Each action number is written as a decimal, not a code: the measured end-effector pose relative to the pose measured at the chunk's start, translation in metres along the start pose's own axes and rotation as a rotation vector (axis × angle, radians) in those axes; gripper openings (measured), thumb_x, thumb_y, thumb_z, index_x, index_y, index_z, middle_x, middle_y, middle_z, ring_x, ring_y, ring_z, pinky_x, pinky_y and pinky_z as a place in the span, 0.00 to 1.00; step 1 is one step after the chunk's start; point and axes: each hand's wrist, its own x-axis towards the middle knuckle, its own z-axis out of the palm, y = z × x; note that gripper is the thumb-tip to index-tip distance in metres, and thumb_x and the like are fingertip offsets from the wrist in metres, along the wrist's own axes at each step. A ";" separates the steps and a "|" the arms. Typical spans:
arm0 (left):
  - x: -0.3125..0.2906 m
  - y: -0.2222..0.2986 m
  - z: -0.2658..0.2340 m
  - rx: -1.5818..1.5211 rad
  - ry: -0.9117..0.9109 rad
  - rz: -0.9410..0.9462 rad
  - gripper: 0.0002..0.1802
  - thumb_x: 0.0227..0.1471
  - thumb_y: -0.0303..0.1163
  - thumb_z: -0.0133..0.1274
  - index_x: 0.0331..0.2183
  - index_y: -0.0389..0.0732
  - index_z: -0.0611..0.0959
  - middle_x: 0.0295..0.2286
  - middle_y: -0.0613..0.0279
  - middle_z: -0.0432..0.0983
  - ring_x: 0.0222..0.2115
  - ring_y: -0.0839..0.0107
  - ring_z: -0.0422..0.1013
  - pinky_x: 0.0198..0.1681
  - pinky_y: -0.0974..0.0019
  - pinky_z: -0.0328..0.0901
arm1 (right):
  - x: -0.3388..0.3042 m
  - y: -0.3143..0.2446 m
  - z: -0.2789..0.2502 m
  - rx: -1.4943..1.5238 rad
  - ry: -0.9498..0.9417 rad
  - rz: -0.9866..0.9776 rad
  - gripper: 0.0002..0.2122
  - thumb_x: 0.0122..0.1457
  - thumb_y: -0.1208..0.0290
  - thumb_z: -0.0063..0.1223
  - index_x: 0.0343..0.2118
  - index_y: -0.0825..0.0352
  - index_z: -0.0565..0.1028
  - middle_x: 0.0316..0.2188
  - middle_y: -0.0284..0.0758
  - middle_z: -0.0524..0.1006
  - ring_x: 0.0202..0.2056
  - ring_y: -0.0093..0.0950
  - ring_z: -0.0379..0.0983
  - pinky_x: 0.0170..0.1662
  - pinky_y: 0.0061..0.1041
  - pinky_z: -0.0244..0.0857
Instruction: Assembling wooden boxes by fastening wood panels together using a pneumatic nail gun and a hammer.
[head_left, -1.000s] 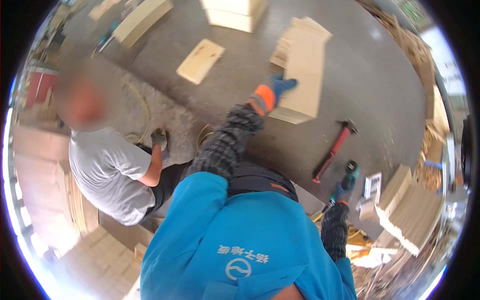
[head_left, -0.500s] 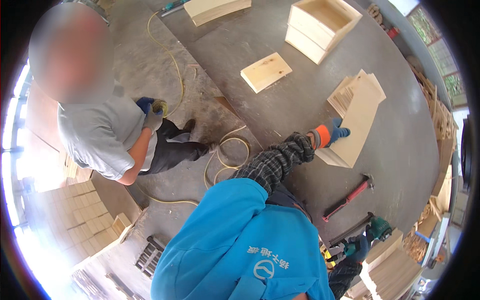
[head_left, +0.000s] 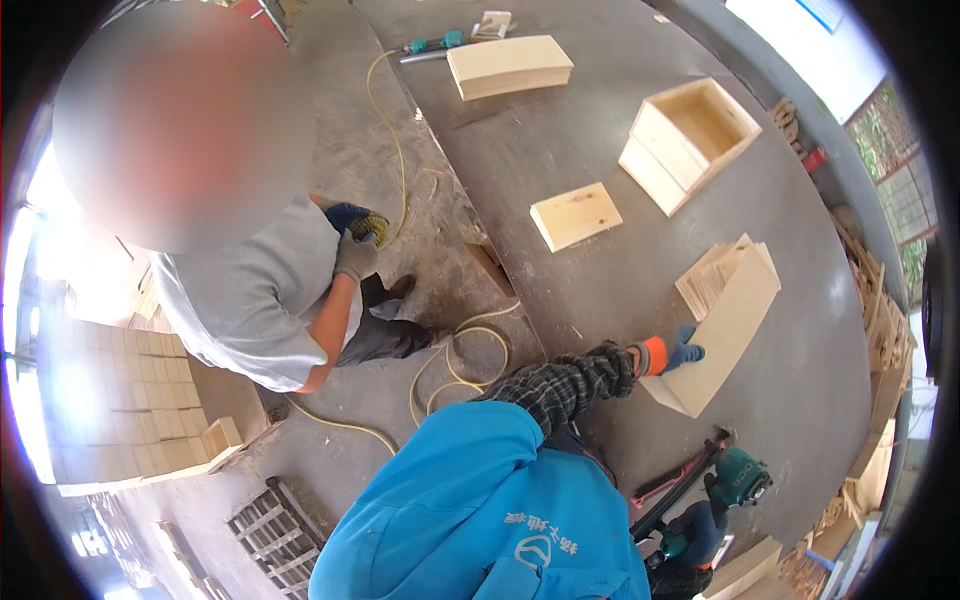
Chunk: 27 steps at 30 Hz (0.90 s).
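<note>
My left hand (head_left: 683, 350), in a blue glove with an orange cuff, grips the near part of a long pale wooden board (head_left: 735, 318) on the dark table. Fanned behind that board lies a stack of thin wooden pieces (head_left: 703, 283). Lower right, my right hand (head_left: 699, 530), also in a dark blue glove, is closed round the handle of a teal and black nail gun (head_left: 742, 477). The tool is held over the table's near side, apart from the board. Beside it lies a hammer with a red handle (head_left: 664, 484), partly covered by the gun.
An open wooden box (head_left: 668, 150), a small flat wood block (head_left: 577, 217) and a board stack (head_left: 510, 68) stand farther off on the table (head_left: 560, 310). At left a co-worker in a grey shirt (head_left: 250, 290) holds a coil. A yellow hose (head_left: 403, 170) runs along the floor.
My right hand has raised the nail gun farther over the table, beside the hammer. My left hand keeps its hold on the board. The whole view has shifted, and the co-worker appears closer.
</note>
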 end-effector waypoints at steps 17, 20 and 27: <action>-0.015 0.023 0.001 -0.108 0.037 -0.087 0.27 0.63 0.37 0.64 0.58 0.34 0.81 0.47 0.52 0.85 0.43 0.65 0.81 0.49 0.60 0.75 | 0.014 0.004 0.019 -0.003 -0.061 0.054 0.23 0.64 0.71 0.50 0.62 0.73 0.72 0.16 0.31 0.72 0.15 0.24 0.70 0.20 0.24 0.68; -0.020 0.029 -0.001 -0.096 0.022 -0.075 0.26 0.62 0.38 0.65 0.57 0.33 0.82 0.45 0.54 0.86 0.41 0.66 0.81 0.48 0.61 0.75 | 0.012 0.003 0.019 -0.014 -0.047 0.062 0.22 0.63 0.71 0.50 0.60 0.74 0.72 0.16 0.32 0.72 0.15 0.24 0.71 0.21 0.24 0.69; -0.020 0.028 0.001 -0.031 0.048 -0.145 0.29 0.59 0.34 0.67 0.58 0.31 0.81 0.46 0.53 0.86 0.42 0.65 0.81 0.49 0.60 0.75 | 0.010 0.005 0.013 -0.016 -0.124 0.085 0.22 0.64 0.70 0.51 0.59 0.74 0.73 0.17 0.30 0.71 0.16 0.23 0.70 0.21 0.24 0.68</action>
